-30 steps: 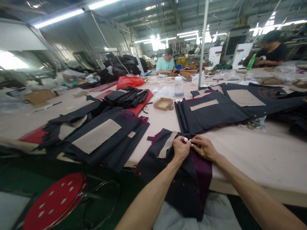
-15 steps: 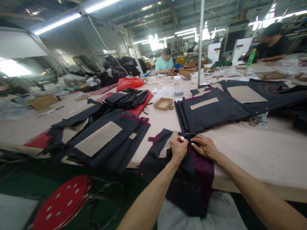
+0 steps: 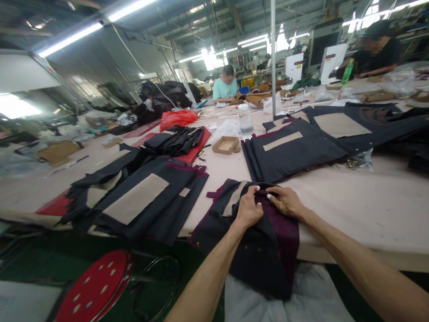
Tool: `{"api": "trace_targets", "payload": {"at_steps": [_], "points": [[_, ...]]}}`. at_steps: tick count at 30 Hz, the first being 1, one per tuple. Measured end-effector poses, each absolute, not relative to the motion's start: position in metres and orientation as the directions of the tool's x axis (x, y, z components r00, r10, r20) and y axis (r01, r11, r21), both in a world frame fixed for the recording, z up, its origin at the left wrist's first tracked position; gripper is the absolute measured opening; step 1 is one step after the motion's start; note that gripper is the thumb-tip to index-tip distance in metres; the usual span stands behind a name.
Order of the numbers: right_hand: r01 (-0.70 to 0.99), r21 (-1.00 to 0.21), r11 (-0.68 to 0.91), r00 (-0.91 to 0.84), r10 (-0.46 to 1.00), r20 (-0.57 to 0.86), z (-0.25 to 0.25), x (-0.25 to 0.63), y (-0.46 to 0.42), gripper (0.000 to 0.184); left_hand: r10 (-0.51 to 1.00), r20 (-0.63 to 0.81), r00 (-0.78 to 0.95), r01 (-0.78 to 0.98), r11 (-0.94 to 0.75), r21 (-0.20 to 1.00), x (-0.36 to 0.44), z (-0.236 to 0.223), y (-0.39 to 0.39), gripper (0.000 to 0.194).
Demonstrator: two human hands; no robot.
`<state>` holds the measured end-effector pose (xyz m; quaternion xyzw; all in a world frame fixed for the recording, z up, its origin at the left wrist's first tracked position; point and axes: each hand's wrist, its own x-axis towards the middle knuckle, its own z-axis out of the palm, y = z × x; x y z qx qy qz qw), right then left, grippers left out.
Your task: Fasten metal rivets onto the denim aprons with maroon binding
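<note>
A dark grey fabric panel (image 3: 256,250) with maroon lining and a beige strip lies over the table's front edge and hangs down onto my lap. At its folded upper edge, my left hand (image 3: 250,208) holds the cloth, the index finger stretched to the fold and the thumb a little apart. Close by on the right, my right hand (image 3: 284,201) pinches the same folded edge, over the maroon side. White coverings show on some fingertips of both hands. Whatever lies inside the fold between the fingers is hidden.
Stacked dark panels (image 3: 144,197) lie left, with more panels (image 3: 295,147) at right. Behind are a small cardboard box (image 3: 225,145), a clear plastic jar (image 3: 246,120) and a metal pole (image 3: 273,58). A red stool (image 3: 97,281) stands lower left. Two people sit across the table.
My left hand has opened from a tight pinch, its index finger now reaching up to the fold and its thumb lower. My right hand keeps its place on the cloth. The view has shifted slightly.
</note>
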<state>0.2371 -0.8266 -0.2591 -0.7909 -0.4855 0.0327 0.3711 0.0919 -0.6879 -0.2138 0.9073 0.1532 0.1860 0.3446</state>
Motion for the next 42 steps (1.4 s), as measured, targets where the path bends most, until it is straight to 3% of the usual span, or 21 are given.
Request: {"api": "trace_targets", "payload": {"at_steps": [4,9,14,22,42], "points": [[0.776,-0.582,-0.245,0.504,0.795,0.338,-0.255,0.231,-0.824,0.03,0.439,0.191,0.878,0.169,-0.658,0.734,0.098,-0.214,-0.673,0.044],[0.805,-0.546,-0.23,0.487,0.782,0.389,-0.251,0.222,-0.822,0.027,0.499,0.188,0.846,0.302,-0.738,0.603,0.108,-0.207,-0.671,0.024],[0.782,-0.572,-0.249,0.518,0.769,0.374,-0.25,0.222,-0.82,0.022,0.534,0.175,0.827,0.389,-0.769,0.507,0.12,-0.2,-0.669,0.022],[0.733,-0.614,-0.292,0.574,0.751,0.327,-0.254,0.228,-0.81,0.017,0.49,0.204,0.847,0.368,-0.819,0.44,0.119,-0.198,-0.668,0.02],[0.662,-0.621,-0.419,0.669,0.703,0.24,-0.254,0.23,-0.793,0.011,0.528,-0.037,0.848,0.503,-0.782,0.369,0.159,-0.194,-0.647,0.019]]}}
